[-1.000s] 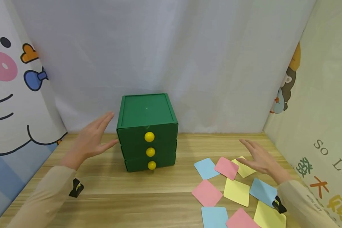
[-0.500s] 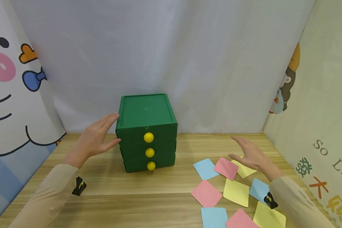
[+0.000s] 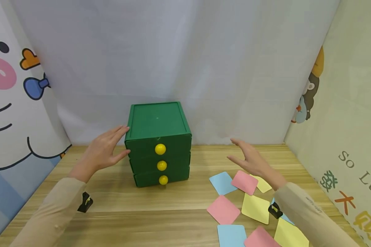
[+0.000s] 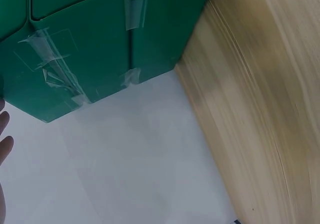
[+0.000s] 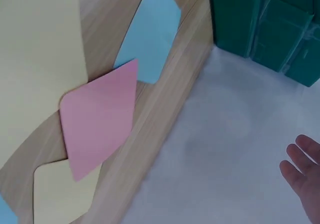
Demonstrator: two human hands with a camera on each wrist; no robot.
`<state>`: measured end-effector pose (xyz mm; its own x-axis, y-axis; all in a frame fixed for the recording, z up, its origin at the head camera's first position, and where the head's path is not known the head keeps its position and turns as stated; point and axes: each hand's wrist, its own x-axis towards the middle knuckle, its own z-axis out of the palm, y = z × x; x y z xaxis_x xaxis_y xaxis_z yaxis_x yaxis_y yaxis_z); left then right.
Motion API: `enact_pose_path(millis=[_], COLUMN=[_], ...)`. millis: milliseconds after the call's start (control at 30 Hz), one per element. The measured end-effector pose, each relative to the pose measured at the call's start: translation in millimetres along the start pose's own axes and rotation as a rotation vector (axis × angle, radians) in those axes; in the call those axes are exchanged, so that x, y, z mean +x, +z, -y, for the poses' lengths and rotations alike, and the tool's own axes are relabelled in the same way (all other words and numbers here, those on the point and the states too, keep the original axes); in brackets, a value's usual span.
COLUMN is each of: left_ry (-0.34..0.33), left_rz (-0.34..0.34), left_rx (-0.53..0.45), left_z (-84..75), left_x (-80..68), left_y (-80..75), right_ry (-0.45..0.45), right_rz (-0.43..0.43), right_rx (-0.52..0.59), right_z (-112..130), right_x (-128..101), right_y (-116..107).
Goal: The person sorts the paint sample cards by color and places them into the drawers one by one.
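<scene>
A green three-drawer box (image 3: 157,120) with a round yellow knob (image 3: 160,149) on each drawer stands on the wooden table, all drawers closed. My left hand (image 3: 102,151) is at its left side, fingers extended, fingertips right at the top left edge and thumb by the front corner. In the left wrist view the side of the box (image 4: 90,48) shows strips of clear tape, with a few fingertips at the left edge. My right hand (image 3: 251,159) hovers in the air right of the box, fingers extended and holding nothing. Its fingers (image 5: 300,161) appear at the right wrist view's edge.
Several square cards lie at the table's right, among them a pink card (image 3: 245,182), a blue card (image 3: 222,183) and a yellow card (image 3: 256,208). A white cloth (image 3: 235,68) hangs behind; printed panels stand left and right. My right sleeve (image 3: 306,209) covers part of the cards.
My left hand has moved right, up to the side of the box. My right hand has moved left over the cards, toward the box. Box and cards stay in place.
</scene>
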<state>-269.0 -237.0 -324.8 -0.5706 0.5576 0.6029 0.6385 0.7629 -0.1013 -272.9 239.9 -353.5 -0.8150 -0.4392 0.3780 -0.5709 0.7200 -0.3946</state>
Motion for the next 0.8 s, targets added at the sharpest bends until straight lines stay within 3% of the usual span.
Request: enact_pose_path(millis=[300,633,800], left_ry=[0.004,0.019,0.020], left_rz=[-0.008,-0.026,-0.029], left_rx=[-0.008,-0.017,-0.015], left_z=[0.3,0.5,1.5], left_x=[-0.5,1.3,0.7], left_y=[1.1,1.2,1.9], right_ry=[0.014,0.033,0.007], right_rz=[-0.057,-0.125,-0.208], right_rx=[0.235,0.406,0.444], right_z=[51,100,121], right_x=[29,46,52], right_y=[18,50,71])
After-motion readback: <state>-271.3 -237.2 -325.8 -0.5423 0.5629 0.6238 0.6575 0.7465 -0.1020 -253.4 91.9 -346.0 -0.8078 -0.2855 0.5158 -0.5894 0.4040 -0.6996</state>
